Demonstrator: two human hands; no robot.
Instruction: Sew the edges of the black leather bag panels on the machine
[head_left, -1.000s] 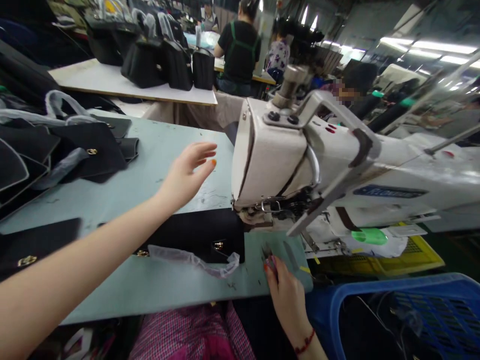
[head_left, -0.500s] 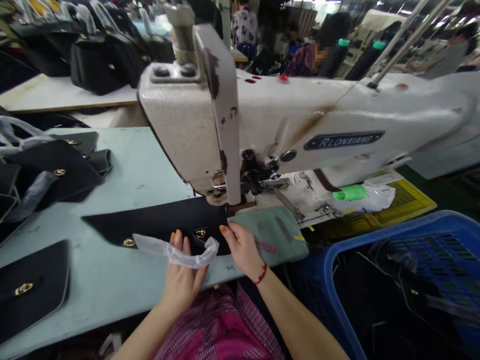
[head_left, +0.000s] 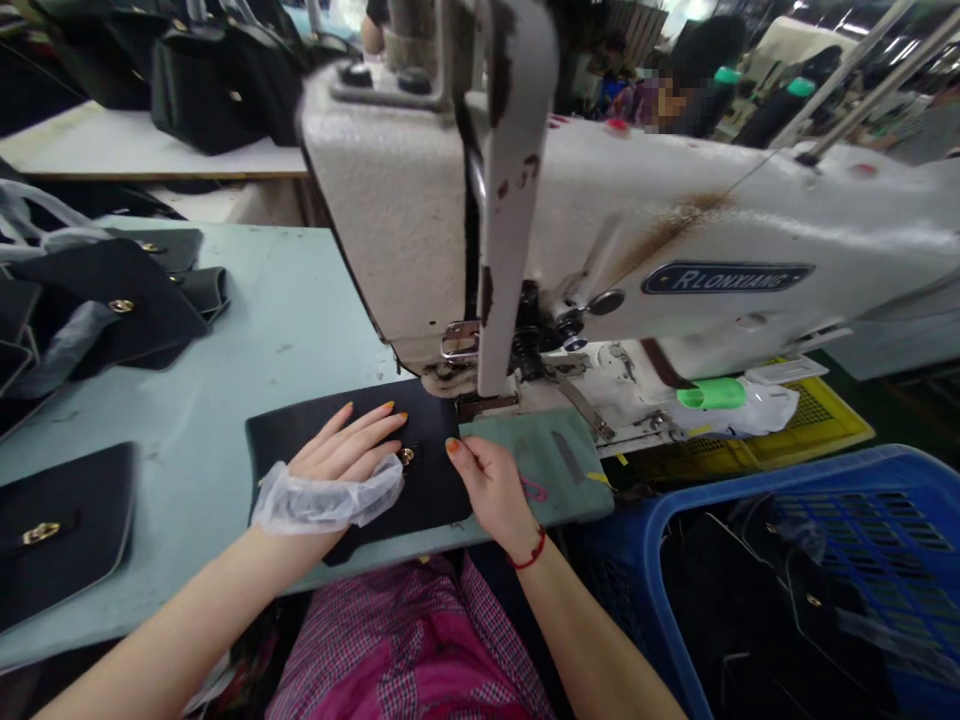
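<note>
My left hand (head_left: pixel 345 450) lies flat on a black leather bag flap (head_left: pixel 315 425), fingers spread, close to a small gold clasp (head_left: pixel 406 456). A crumpled clear plastic film (head_left: pixel 326 497) drapes over my left wrist. My right hand (head_left: pixel 491 490) rests on the flap's right edge, its fingertips on the leather. That edge sits just in front of the presser foot (head_left: pixel 457 378) of a white industrial sewing machine (head_left: pixel 405 210). The needle area is partly hidden by the machine's head and a metal lever.
The pale green table (head_left: pixel 285 320) holds black flaps with gold clasps (head_left: pixel 60 530) at left. A blue plastic basket (head_left: pixel 660 570) of black pieces stands at lower right. A yellow tray (head_left: pixel 817 435) lies behind it. Black handbags (head_left: pixel 210 90) stand on a far table, and a co-worker (head_left: pixel 697 90) sits beyond the machine.
The flap has swung round, its edge now by the presser foot. The plastic film has moved from across the flap onto my left wrist. My left hand now lies flat on the flap.
</note>
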